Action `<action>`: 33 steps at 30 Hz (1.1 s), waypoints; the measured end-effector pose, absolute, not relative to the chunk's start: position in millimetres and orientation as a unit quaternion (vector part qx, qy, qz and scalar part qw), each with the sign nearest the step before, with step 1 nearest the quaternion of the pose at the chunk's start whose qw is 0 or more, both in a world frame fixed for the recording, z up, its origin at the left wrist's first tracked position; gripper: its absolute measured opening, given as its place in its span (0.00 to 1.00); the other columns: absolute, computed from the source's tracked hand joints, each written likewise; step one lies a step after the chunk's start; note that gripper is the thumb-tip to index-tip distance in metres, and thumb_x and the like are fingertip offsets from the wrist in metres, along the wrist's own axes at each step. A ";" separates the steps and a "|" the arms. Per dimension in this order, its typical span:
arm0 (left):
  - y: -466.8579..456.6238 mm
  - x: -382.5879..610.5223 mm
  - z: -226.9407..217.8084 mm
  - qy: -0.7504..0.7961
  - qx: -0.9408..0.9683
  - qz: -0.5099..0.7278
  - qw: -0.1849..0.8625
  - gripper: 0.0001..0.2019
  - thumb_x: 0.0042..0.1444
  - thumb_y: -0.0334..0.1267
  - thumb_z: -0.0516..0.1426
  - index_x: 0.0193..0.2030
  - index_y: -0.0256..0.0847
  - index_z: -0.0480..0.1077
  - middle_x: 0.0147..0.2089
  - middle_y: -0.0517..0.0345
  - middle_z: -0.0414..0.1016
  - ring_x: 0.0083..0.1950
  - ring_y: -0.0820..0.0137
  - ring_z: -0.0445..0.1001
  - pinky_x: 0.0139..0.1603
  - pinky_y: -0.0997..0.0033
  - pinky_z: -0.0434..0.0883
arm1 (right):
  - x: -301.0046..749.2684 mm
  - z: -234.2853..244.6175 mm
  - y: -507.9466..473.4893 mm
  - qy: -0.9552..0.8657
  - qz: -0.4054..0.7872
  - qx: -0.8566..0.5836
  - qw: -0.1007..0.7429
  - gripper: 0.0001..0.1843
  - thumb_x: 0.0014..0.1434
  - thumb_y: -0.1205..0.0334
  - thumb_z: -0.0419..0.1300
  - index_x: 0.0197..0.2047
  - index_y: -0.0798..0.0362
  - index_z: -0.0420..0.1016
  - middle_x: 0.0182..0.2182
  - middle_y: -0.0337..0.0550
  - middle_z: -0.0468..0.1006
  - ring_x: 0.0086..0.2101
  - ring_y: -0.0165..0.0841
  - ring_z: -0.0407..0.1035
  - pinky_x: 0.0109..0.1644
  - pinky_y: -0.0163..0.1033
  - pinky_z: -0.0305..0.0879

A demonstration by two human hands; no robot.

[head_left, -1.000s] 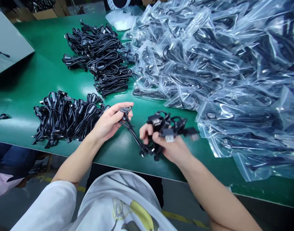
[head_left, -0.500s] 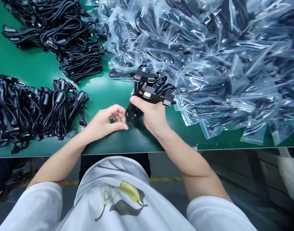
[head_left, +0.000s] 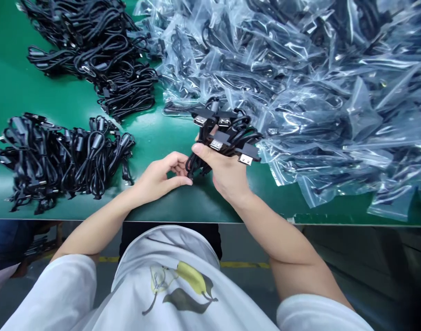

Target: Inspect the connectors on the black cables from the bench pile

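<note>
My right hand (head_left: 227,172) is wrapped round a bunch of black USB cables (head_left: 238,131), several metal-tipped plugs sticking out above the thumb and knuckles. Looped cable ends hang from the bunch on its left side. Beside those loops is my left hand (head_left: 165,174), fingers curled and thumb held apart, nothing gripped between them. Its fingertips come right up to the lower loops; whether they touch cannot be made out. Both hands are over the green table (head_left: 155,135) near its front edge.
Bundled black cables lie in a row (head_left: 68,158) at the left, with another cable heap (head_left: 103,59) behind. Clear plastic bags (head_left: 300,105) holding dark cables cover the back and right of the table. Part of another person (head_left: 10,243) shows at lower left.
The view has shifted slightly, so most things appear a little further right. The cable bunch has tilted a little in my right hand. My left hand stays beside its lower loops.
</note>
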State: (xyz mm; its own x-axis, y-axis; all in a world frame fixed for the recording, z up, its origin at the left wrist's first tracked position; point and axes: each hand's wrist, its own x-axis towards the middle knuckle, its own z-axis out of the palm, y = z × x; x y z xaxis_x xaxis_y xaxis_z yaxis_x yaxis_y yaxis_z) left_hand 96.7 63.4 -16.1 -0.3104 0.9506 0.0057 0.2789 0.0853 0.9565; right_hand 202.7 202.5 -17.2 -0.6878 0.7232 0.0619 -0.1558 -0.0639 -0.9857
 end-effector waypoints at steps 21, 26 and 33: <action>-183.6 10.7 -9.2 0.928 0.201 0.292 -0.112 0.37 0.63 0.62 0.52 0.72 0.43 0.55 0.74 0.36 0.56 0.76 0.47 0.54 0.74 0.39 0.54 | 18.5 62.1 154.1 -0.880 0.467 0.001 0.088 0.17 0.49 0.58 0.69 0.42 0.52 0.76 0.40 0.45 0.83 0.41 0.45 0.76 0.50 0.52 0.72; -184.7 9.6 -34.7 0.914 0.205 0.325 -0.127 0.32 0.66 0.55 0.52 0.72 0.43 0.56 0.75 0.37 0.55 0.74 0.48 0.58 0.72 0.41 0.58 | -126.4 71.5 88.5 -0.978 0.197 0.036 0.065 0.28 0.54 0.73 0.60 0.59 0.55 0.67 0.48 0.54 0.81 0.47 0.50 0.74 0.51 0.50 0.68; -180.0 8.4 -52.2 0.902 0.221 0.300 -0.220 0.30 0.67 0.49 0.53 0.73 0.46 0.54 0.69 0.40 0.65 0.69 0.51 0.66 0.72 0.42 0.58 | -239.0 40.3 62.6 -0.993 0.103 0.013 0.050 0.26 0.63 0.75 0.51 0.64 0.58 0.62 0.59 0.62 0.75 0.58 0.49 0.69 0.63 0.55 0.58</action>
State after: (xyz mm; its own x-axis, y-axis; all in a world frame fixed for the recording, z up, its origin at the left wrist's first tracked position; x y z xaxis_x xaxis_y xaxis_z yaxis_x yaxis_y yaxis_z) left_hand 8.4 -180.0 -52.2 -0.8054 0.2663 0.5295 0.5303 0.7228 0.4431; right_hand -239.0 62.6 40.3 -0.9946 -0.0154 0.1026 -0.0362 0.9784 -0.2037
